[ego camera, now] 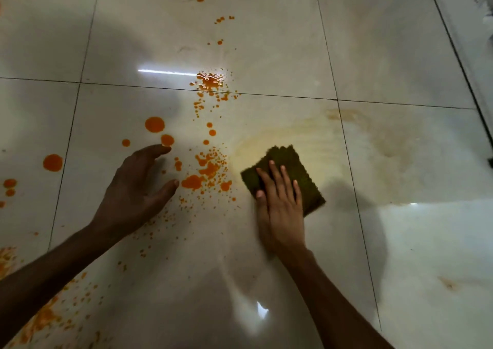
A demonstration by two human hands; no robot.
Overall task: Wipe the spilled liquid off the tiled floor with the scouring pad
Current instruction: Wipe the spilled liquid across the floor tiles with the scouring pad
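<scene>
A dark green scouring pad lies flat on the glossy pale tiled floor. My right hand presses on the pad with straight fingers spread over it. Orange spilled liquid lies in drops and splatters just left of the pad, with more orange drops farther up and big round drops to the left. My left hand hovers or rests on the floor among the drops, fingers relaxed, holding nothing. A faint yellowish smear arcs above and right of the pad.
Dark grout lines cross the floor. More orange splatter runs along the lower left beside my left forearm. A dark edge or threshold runs down the far right. Shadows fall across the lower middle of the tiles.
</scene>
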